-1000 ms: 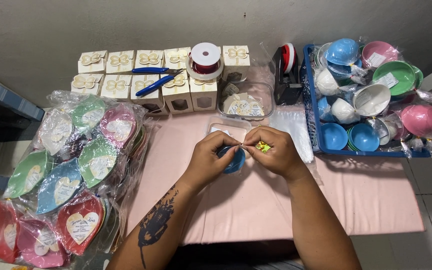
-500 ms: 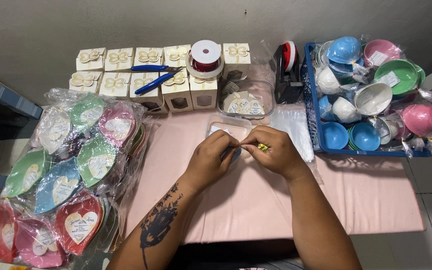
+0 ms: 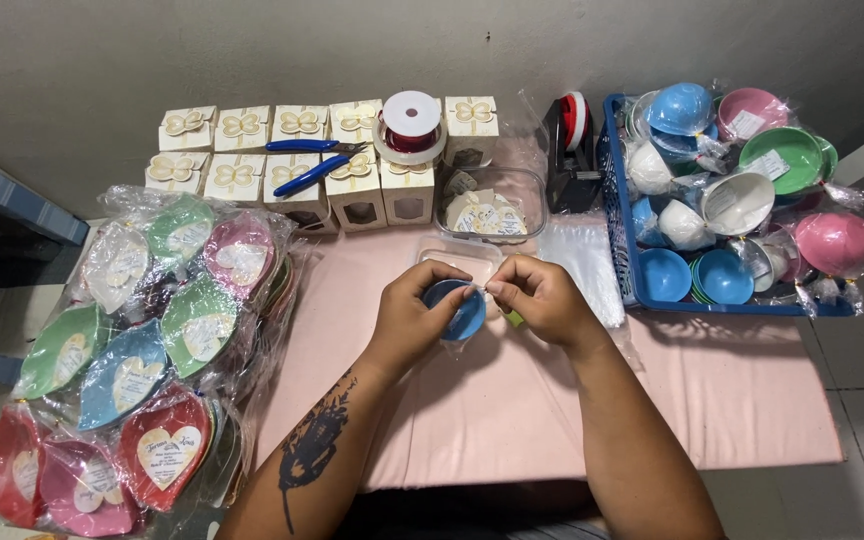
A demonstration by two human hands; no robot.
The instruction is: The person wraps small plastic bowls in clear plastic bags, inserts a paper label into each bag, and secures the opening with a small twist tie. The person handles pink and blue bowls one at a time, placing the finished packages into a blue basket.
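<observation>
My left hand [image 3: 414, 315] cups a small blue bowl [image 3: 457, 312] wrapped in clear plastic, above the pink table top [image 3: 512, 400]. My right hand [image 3: 542, 298] pinches the plastic at the bowl's upper right rim, and a bit of yellow-green [image 3: 515, 319] shows under its fingers. Both hands meet over the middle of the table, just in front of a clear plastic lid [image 3: 457, 257].
A heap of wrapped leaf-shaped dishes [image 3: 142, 340] fills the left. Cream gift boxes [image 3: 297, 165] with blue pliers [image 3: 314, 160] and a red ribbon spool [image 3: 411, 125] line the back. A clear tub of tags [image 3: 492, 205], tape dispenser [image 3: 572, 150] and blue basket [image 3: 620, 240] of bowls stand right.
The blue bowl has turned up into view in my left hand. My right hand has shifted a little left onto its rim, and the yellow-green bit is now mostly covered.
</observation>
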